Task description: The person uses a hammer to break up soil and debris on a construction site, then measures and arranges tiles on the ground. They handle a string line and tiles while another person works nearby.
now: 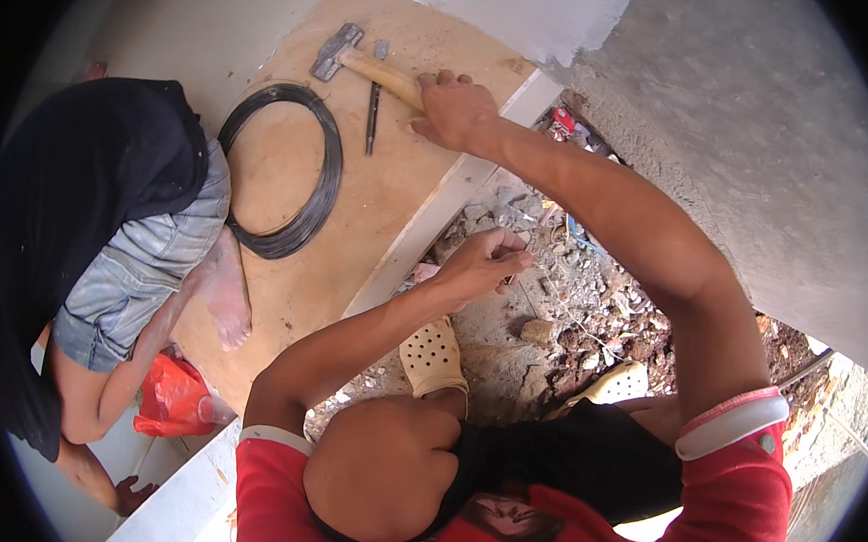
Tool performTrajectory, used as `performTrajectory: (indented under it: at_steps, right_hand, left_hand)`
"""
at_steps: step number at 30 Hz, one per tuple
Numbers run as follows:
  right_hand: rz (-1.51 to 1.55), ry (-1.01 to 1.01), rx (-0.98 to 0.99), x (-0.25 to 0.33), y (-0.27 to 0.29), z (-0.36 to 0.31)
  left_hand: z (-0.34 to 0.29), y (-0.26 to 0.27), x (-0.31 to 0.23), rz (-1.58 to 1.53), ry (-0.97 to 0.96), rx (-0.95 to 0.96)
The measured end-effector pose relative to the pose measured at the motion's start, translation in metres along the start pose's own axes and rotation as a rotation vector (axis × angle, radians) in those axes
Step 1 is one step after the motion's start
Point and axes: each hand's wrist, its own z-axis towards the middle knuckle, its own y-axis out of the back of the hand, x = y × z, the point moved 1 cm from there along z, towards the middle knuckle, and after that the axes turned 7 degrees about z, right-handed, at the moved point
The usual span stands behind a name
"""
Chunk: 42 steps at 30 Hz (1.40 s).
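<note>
My right hand is closed round the end of the wooden handle of a hammer. Its grey steel head lies to the left, on the tan board. Under the handle runs a thin dark metal rod like a chisel, only partly visible. Nearer to me, my left hand hovers over the rubble with thumb and fingers pinched together. Whatever it holds, if anything, is too small to make out. A coil of dark wire lies flat on the board, left of both hands.
Another person in dark top and denim shorts crouches at left, bare foot on the board. A red plastic bag lies beside them. Broken stones and litter fill a trench around my cream clogs. Grey concrete borders it at right.
</note>
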Motion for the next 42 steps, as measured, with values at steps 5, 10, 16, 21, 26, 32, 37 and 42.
performTrajectory:
  at_steps: [5,10,16,21,26,32,37,42]
  right_hand:
    - [0.273,-0.050,0.072,-0.007,0.018,0.002]
    - [0.466,0.086,-0.087,-0.049,0.064,-0.125]
    - [0.621,-0.102,-0.162,-0.088,0.096,-0.274]
    - [0.583,-0.382,-0.351,-0.118,0.047,-0.349]
    - [0.675,-0.558,-0.366,-0.128,-0.004,-0.414]
    - [0.613,-0.558,-0.358,-0.129,-0.017,-0.432]
    - [0.374,-0.271,-0.446,-0.135,-0.008,-0.408]
    - [0.280,-0.440,-0.032,-0.129,0.028,-0.359]
  left_hand:
    - [0.019,0.003,-0.011,0.086,-0.073,-0.027]
    - [0.027,0.008,-0.026,0.228,-0.119,-0.047]
    - [0.047,-0.001,-0.076,0.551,0.045,-0.033]
    - [0.135,0.017,-0.109,0.654,-0.068,-0.176]
    - [0.184,0.004,-0.111,0.603,-0.161,-0.229]
    - [0.203,0.019,-0.102,0.560,-0.249,-0.233]
    - [0.194,0.013,-0.122,0.558,-0.264,-0.209]
    - [0.192,0.017,-0.122,0.494,-0.216,-0.190]
